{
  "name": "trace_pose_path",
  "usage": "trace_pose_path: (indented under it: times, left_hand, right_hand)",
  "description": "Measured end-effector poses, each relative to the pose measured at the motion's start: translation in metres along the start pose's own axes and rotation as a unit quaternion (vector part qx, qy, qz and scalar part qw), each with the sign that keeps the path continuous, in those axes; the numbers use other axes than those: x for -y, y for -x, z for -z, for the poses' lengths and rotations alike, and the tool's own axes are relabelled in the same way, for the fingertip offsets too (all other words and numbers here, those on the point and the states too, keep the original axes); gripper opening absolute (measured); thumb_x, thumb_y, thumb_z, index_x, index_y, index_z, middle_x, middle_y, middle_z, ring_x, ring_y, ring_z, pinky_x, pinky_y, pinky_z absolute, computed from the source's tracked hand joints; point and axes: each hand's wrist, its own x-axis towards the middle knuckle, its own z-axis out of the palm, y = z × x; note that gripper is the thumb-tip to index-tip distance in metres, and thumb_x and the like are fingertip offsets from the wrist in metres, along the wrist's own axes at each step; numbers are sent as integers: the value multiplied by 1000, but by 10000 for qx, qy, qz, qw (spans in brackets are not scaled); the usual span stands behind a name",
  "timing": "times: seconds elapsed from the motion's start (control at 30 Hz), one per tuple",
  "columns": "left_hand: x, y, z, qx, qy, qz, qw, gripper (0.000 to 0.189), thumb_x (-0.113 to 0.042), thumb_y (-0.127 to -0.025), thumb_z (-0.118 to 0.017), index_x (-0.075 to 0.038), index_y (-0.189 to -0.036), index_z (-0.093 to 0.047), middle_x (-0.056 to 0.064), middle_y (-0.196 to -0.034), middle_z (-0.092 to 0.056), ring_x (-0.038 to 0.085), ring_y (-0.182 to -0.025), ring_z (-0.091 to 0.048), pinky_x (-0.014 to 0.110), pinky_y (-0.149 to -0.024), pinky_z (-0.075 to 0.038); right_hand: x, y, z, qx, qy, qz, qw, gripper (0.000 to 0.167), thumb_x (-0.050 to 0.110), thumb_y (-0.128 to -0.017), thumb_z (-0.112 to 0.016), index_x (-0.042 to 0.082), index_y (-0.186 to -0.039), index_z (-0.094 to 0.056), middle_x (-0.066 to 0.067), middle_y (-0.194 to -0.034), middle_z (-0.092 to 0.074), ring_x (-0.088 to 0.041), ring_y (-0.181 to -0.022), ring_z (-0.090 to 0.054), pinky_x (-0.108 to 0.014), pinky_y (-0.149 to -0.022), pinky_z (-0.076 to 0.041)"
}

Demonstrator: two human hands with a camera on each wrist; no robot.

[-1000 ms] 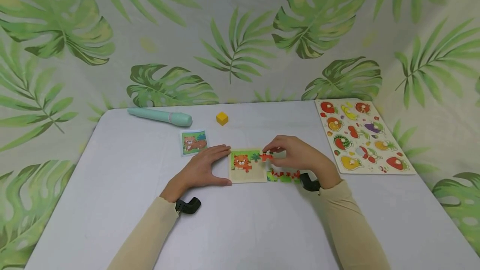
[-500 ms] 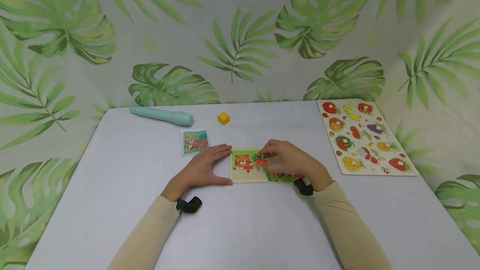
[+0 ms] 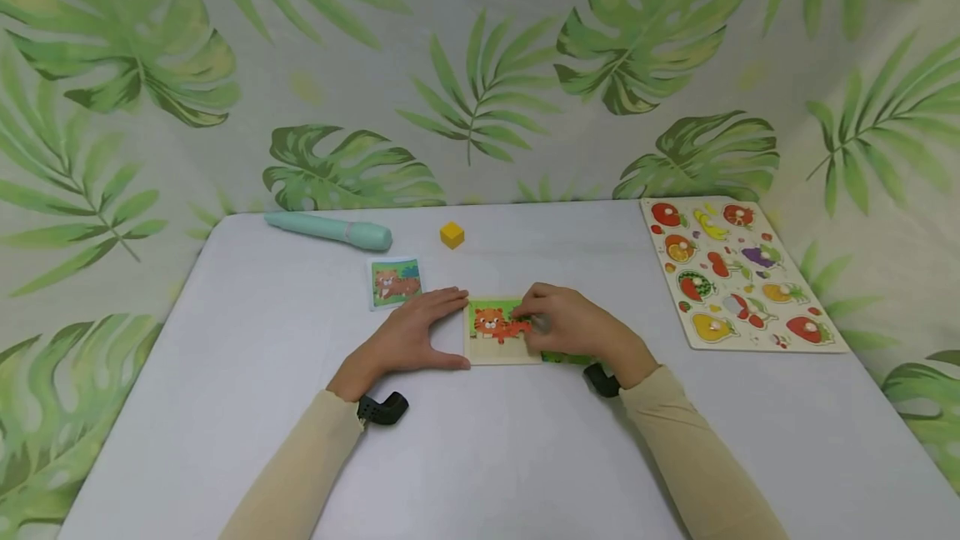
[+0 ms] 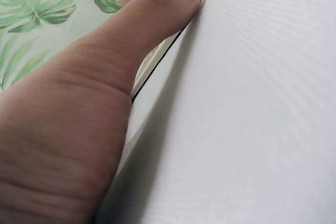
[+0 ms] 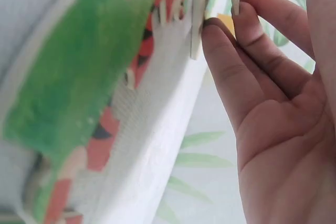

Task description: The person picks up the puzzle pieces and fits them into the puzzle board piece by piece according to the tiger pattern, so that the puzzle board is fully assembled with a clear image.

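Note:
A square wooden puzzle board (image 3: 498,355) with a tiger picture lies flat on the table. The tiger's head (image 3: 489,322) fills its upper left, and the lower part is bare wood. My left hand (image 3: 408,336) rests at the board's left edge, fingers and thumb straight and spread to its two corners. Over the board's right half, my right hand (image 3: 573,322) pinches an orange puzzle piece (image 3: 517,328) beside the tiger's head. Its fingers partly cover that piece. Beside the board, partly under my right hand, lie green-and-red puzzle pieces (image 5: 68,87).
Behind my left hand lies a tiger picture card (image 3: 393,282). Farther back are a yellow cube (image 3: 452,234) and a mint-green tapered stick (image 3: 330,228) with a pale band. A fruit peg board (image 3: 738,273) lies at the right side of the table.
My right hand has moved left over the board, bringing the orange piece up against the tiger's head. My left hand has stayed at the board's left edge.

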Motion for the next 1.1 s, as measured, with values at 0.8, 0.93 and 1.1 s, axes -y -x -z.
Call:
trace_pose_path:
  times: [0.8,0.93,1.1]
  left_hand:
    - [-4,-1,5,79,149,129,9998,100,-60,-75,-86,-14,-155,-49,1,-162,-44,25,-153,-35,53,-123,-31]
    - [-4,0,6,164,213,307,9992,100,-61,-74,-86,-16,-156,-48,-1,-163,-42,24,-154,-33,52,-124,-30]
    - [-7,-2,6,248,475,514,9972,103,-58,-72,-89,-17,-156,-47,-2,-164,-40,23,-155,-31,50,-124,-29]
  right_hand:
    - [2,-1,2,308,384,179,9986,30,13,-93,-75,8,-122,-77,0,-97,-63,-12,-84,-53,-27,-75,-48]
    - [2,0,1,326,430,258,9982,29,16,-95,-75,9,-123,-77,-1,-100,-64,-14,-88,-57,-30,-79,-50]
    - [1,1,0,346,364,123,9987,32,17,-96,-75,8,-126,-75,-1,-102,-64,-13,-88,-56,-29,-77,-49]
